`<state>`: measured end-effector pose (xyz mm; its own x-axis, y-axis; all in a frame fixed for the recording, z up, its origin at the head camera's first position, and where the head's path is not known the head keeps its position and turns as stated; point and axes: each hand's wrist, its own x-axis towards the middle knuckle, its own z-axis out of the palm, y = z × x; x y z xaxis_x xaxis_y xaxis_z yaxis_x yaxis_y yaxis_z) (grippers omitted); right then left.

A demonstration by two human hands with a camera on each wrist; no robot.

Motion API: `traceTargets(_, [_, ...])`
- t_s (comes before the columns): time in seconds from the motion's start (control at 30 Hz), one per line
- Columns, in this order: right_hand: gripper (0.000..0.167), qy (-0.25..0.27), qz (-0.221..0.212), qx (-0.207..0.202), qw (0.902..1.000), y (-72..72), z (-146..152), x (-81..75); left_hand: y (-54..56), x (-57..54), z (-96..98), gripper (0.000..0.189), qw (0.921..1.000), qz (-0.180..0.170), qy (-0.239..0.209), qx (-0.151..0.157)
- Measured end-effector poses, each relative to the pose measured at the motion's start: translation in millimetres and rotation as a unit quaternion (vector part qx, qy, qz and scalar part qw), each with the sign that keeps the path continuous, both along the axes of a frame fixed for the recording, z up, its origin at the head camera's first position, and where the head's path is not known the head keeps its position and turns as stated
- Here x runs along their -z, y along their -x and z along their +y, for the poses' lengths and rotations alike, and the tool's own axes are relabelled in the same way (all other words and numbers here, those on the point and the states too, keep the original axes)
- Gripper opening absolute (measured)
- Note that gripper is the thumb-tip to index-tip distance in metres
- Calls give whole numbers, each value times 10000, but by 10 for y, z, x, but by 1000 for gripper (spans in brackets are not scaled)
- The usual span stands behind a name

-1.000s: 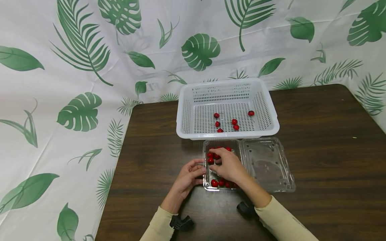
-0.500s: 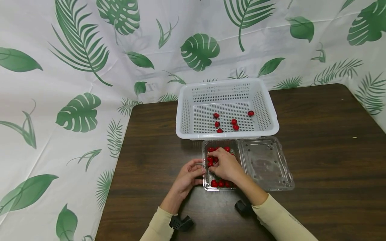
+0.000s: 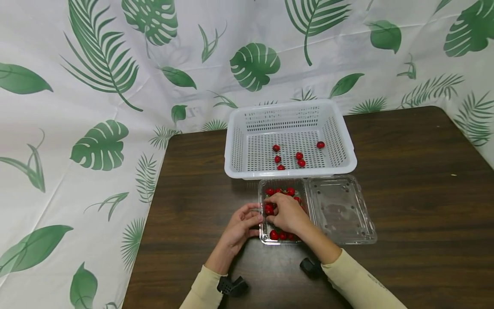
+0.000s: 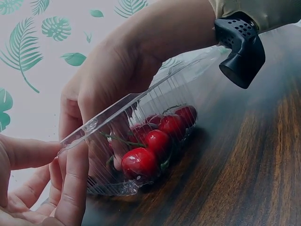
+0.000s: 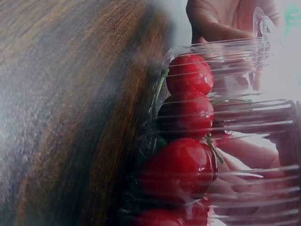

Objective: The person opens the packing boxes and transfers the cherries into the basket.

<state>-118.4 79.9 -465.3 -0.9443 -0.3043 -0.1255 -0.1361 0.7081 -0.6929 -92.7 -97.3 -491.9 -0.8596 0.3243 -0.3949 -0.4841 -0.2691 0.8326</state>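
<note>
Fingers (image 4: 74, 186) of the left hand (image 3: 240, 225) pinched the rim of the clear box (image 3: 266, 241); the right hand (image 3: 288, 212) curled inside over its cherries (image 3: 273, 234), any hold unclear! Many lay boxed, six cherries (image 3: 299, 156) waited in the white basket (image 3: 289, 174), lid (image 3: 339, 210) unclosed.

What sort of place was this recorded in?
Probably an indoor recording setup: a leaf-patterned sheet hangs behind a wood-grained table, and a black device, likely a camera, is worn at each wrist.
</note>
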Motion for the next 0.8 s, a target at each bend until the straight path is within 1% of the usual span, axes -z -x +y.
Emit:
traceTargets(0.23, [45,201,-30,-25,9998,-9,26,-10,-2,4,-2,34,10000,21,-14,-4])
traceTargets(0.43, [45,332,89,-54,9994,-20,67,-71,-1,16,-3,35,10000,41,-28,11])
traceTargets(0.53, [46,441,215,-87,9988,-25,119,-119,4,23,-5,36,10000,62,-27,28])
traceTargets(0.73, [47,1046,308,-155,9939,-48,261,-261,6,11,-1,35,10000,48,-32,-1])
traceTargets(0.8, [48,1136,321,-173,9929,-54,294,-318,3,5,-1,35,10000,45,-22,-15])
